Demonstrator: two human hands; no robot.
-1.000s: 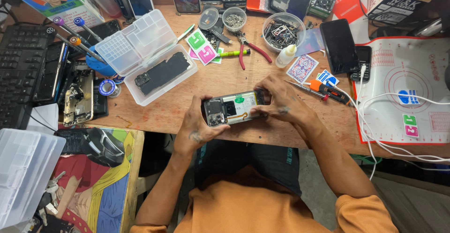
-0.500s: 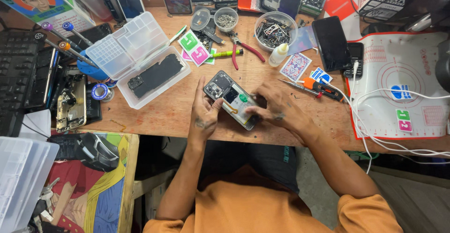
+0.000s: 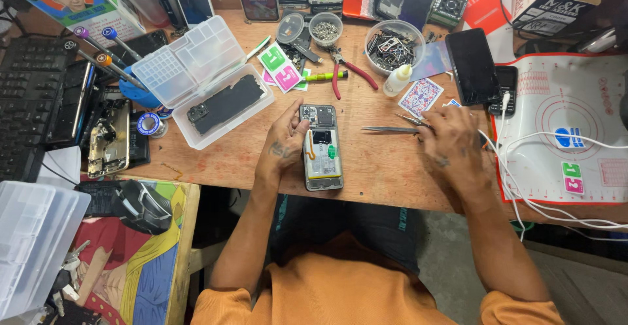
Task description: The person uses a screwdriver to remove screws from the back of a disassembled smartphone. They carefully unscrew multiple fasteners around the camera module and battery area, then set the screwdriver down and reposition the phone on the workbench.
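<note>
Opened phone (image 3: 322,147) flat on wooden desk (image 3: 366,168), back cover off, long axis running away from body, camera end far, near end close to desk's front edge. Green and orange bits visible inside.

L hand (image 3: 282,143) on phone's left side: thumb (image 3: 302,129) pressed on upper left edge near camera block, palm and rest of fingers alongside on desk. Not a full wrap; steadying only, hand loosely curled, phone not lifted.

R hand (image 3: 451,143) well apart from phone, to its right, palm down on desk. Fingers closed on tweezers (image 3: 391,129) at their rear end; tips point left toward phone, lying low near desk, short gap between tips and phone's right edge. Can't tell exact pinch, fingers cover the handle.

Around:
- clear parts box (image 3: 196,80) w/ open lid, upper left of phone, dark phone panel inside
- red-handled pliers (image 3: 347,75) and green marker (image 3: 327,76) behind phone
- small white glue bottle (image 3: 398,80), patterned card (image 3: 420,97) behind R hand
- round tub of small parts (image 3: 391,42), two small cups (image 3: 314,29) w/ screws farther back
- black phone (image 3: 472,67) face down, right of tub
- white mat w/ red border (image 3: 575,116) far right, white cables (image 3: 523,181) across it and under R wrist
- keyboard (image 3: 26,96) far left, screwdrivers (image 3: 104,53) in blue stand beside it
</note>
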